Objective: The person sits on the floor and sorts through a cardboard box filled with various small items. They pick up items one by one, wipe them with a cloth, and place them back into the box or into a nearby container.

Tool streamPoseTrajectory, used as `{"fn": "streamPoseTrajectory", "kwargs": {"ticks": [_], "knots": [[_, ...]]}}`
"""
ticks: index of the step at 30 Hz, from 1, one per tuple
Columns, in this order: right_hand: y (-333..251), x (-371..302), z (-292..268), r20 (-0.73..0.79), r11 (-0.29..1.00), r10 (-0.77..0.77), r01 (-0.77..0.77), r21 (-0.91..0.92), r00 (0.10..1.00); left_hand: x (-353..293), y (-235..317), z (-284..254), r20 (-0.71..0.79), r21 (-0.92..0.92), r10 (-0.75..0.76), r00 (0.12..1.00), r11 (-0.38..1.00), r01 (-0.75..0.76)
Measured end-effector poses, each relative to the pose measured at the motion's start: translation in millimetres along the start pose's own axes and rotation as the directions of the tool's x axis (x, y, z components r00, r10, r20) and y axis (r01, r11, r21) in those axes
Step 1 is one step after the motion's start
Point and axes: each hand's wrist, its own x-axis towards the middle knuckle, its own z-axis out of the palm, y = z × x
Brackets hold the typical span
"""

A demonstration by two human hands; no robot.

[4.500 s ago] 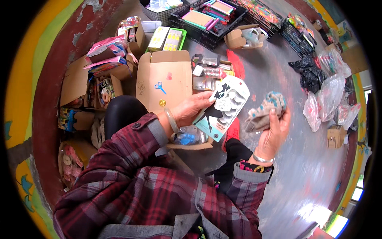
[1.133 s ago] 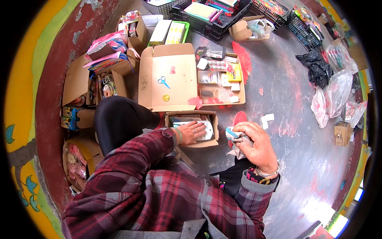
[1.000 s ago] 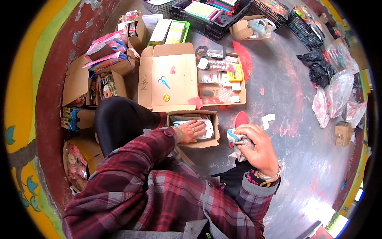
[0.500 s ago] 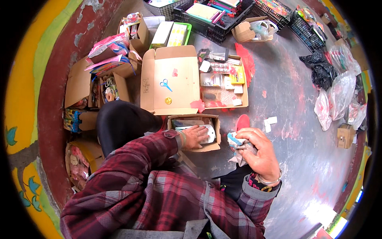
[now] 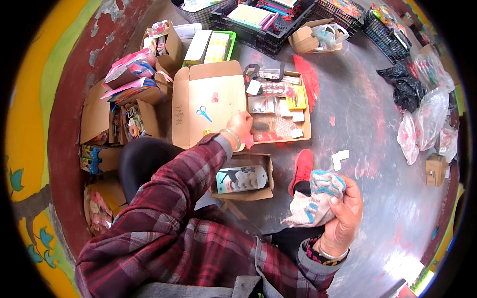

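My right hand point(image 5: 343, 213) is closed on a rumpled whitish cloth with blue patches point(image 5: 318, 198), held above my leg. It looks knitted, perhaps a sock. My left hand point(image 5: 240, 126) is over the inner edge of the open cardboard lid point(image 5: 186, 114), beside the shallow box point(image 5: 305, 111). Its fingers look curled together, and whatever is in them is hidden. Close below it stands a small open carton point(image 5: 266, 191). Inside lies a flat package point(image 5: 242, 179) with a dark animal picture and greyish rounded pieces. Blue scissors point(image 5: 203, 113) lie on the lid.
Cartons of craft supplies point(image 5: 134, 119) crowd the left side. Black crates point(image 5: 271, 32) stand along the back. Plastic bags point(image 5: 430, 119) and a small carton point(image 5: 436, 170) are on the right. White cards point(image 5: 340, 160) lie on the floor near my red shoe point(image 5: 301, 171).
My left hand has left the small carton and moved up to the lid's edge, uncovering the package. My right hand has shifted right and nearer, and the cloth hangs more spread out.
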Motion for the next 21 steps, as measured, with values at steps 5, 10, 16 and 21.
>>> {"fn": "streamPoseTrajectory", "kwargs": {"ticks": [5,10,16,21], "knots": [[2.7,6.4,1.7,-0.117,0.998,0.06,-0.057,0.025,0.991,58.7,-19.4,21.6,0.148,0.396,0.175,0.973,0.892,-0.22],[5.6,16.3,0.3,-0.184,0.995,0.095,-0.099,-0.009,0.978,90.4,-6.5,53.4,0.361,0.635,0.201,0.911,0.663,-0.398],[6.6,24.8,1.5,-0.293,0.986,0.166,-0.167,0.02,0.942,120.0,-30.2,96.6,0.28,0.75,0.289,0.915,0.529,-0.397],[2.0,27.3,-2.6,-0.285,0.96,0.28,-0.271,0.071,0.917,121.1,-39.1,97.9,0.2,0.724,0.399,0.895,0.555,-0.409]]}}
